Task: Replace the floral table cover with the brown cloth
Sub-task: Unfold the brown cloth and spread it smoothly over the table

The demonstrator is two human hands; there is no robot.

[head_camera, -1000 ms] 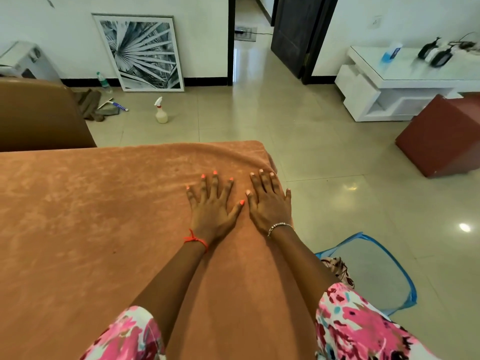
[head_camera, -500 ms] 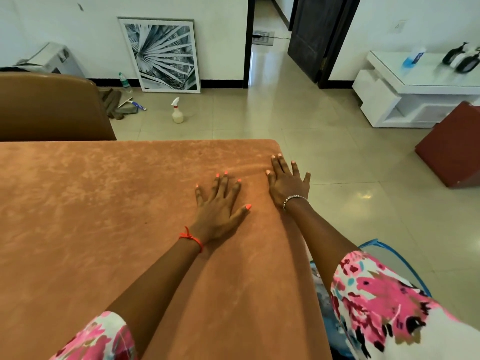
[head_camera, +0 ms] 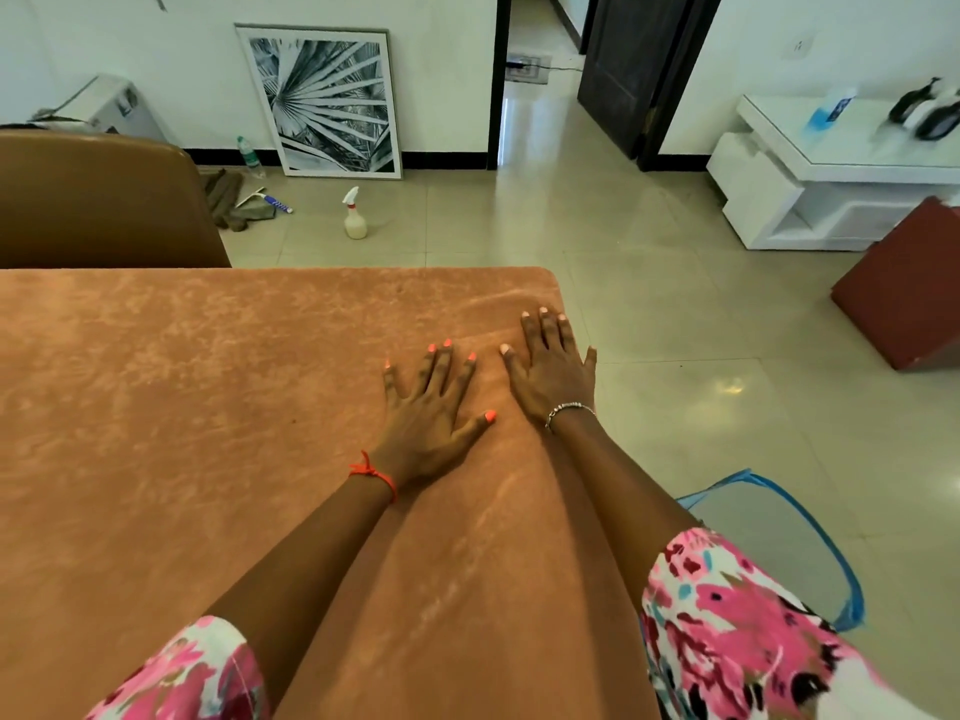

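While the brown cloth [head_camera: 208,433] lies spread over the whole visible top of the bench, I treat the step in hand as smoothing and seating it near the far right corner. The left hand [head_camera: 431,413] rests flat, fingers spread, gripping nothing, a little inward from the right edge. The right hand [head_camera: 550,371] is also flat and unclenched, just beside the left, its outer fingers at the right edge close to the far corner. The floral table cover is not on the bench; a patterned scrap at the rim of the blue-edged basket [head_camera: 810,537] on the floor beside the right edge may be it, but I cannot confirm this.

Procedure, as I judge it:

1. Keep both palms flat. Press lightly; heavy pressure is likely to drag the cloth instead of flattening it.
2. Stroke outward from the centre toward the right edge, so slack leaves over the side rather than bunching.
3. Work out the faint diagonal crease running along the near right portion of the cloth, between the forearms.
4. Check that the overhang at the far right corner hangs evenly; the drop itself is hidden from this view.
5. Avoid pulling at one edge only, since the opposite side may shift.
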